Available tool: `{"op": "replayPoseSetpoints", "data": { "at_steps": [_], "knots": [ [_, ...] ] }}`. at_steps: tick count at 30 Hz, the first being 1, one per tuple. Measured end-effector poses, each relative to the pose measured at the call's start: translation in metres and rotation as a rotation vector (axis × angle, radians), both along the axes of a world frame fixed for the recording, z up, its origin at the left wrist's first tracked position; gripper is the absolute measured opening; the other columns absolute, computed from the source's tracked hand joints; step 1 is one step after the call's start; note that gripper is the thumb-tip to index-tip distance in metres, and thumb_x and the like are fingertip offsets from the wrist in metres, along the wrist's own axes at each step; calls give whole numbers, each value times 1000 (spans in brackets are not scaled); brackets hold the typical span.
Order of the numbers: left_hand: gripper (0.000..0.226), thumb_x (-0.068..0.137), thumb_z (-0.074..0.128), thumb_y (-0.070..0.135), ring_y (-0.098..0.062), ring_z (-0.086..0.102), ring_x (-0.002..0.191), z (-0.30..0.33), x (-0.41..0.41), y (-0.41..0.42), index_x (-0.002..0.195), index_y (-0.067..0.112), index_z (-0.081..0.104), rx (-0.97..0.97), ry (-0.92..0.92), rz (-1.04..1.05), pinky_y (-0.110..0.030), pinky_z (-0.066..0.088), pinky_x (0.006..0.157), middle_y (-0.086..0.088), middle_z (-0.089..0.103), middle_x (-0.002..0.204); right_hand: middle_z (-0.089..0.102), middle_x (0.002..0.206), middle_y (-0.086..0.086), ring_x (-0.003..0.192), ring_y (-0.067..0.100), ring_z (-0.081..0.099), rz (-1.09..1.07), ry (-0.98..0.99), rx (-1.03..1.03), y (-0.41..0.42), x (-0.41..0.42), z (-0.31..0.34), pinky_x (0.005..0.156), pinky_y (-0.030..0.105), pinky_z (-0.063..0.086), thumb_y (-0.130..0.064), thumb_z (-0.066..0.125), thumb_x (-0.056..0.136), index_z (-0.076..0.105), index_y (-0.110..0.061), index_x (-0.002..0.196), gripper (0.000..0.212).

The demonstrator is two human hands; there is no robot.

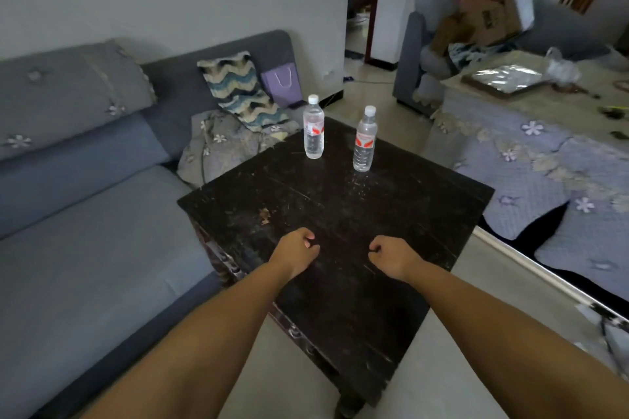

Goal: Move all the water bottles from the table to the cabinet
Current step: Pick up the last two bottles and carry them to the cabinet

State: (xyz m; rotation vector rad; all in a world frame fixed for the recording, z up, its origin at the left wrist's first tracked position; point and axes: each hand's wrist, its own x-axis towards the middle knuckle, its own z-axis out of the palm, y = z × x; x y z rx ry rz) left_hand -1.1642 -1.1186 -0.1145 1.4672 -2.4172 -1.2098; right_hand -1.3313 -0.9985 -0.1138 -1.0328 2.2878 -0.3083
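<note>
1. Left bottle (313,127) and right bottle (365,139) stand upright near the table's (340,214) far corner, apart
2. Left hand (295,250) and right hand (391,255) are curled into empty fists over the bare near half
3. Sofa (85,214) flanks the left edge

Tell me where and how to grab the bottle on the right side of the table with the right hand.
Wrap the right hand around the middle of the right bottle, at or just under its red label, coming from the near side. It stands upright on the dark table, well apart from the other bottle, so the body is free all round; the cap end looks too narrow for a secure hold.
</note>
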Motion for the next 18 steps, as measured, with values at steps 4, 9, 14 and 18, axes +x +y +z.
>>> {"op": "replayPoseSetpoints", "data": {
  "at_steps": [4, 9, 14, 18],
  "knots": [
    [37, 93, 60, 24, -26, 60, 104, -1, -42, -57, 125, 8, 56, 22, -22, 1, -31, 45, 92, -12, 63, 116, 63, 108, 5, 100, 19, 62, -38, -27, -2, -57, -45, 1, 91, 31, 50, -23, 53, 96, 59, -15, 118, 24],
    [42, 94, 59, 23, -26, 58, 108, -17, -92, -130, 132, 7, 50, 92, -20, 15, -30, 44, 94, -11, 59, 115, 64, 113, 6, 102, 20, 62, -159, -91, 2, -118, -87, -17, 93, 33, 50, -23, 54, 95, 58, -15, 121, 28],
    [60, 91, 63, 24, -27, 56, 119, -36, -156, -227, 143, 10, 38, 144, 67, 39, -33, 43, 101, -15, 57, 129, 61, 122, 8, 107, 21, 61, -355, -135, -86, -197, -137, -32, 97, 35, 49, -23, 58, 93, 48, -15, 133, 42],
    [77, 87, 69, 23, -29, 49, 129, -52, -205, -303, 149, 9, 26, 165, 175, 143, -35, 40, 104, -14, 47, 141, 35, 149, 14, 135, 29, 41, -646, -161, -324, -258, -166, -48, 112, 43, 36, -24, 68, 87, 21, -17, 151, 80]
  ]
}}
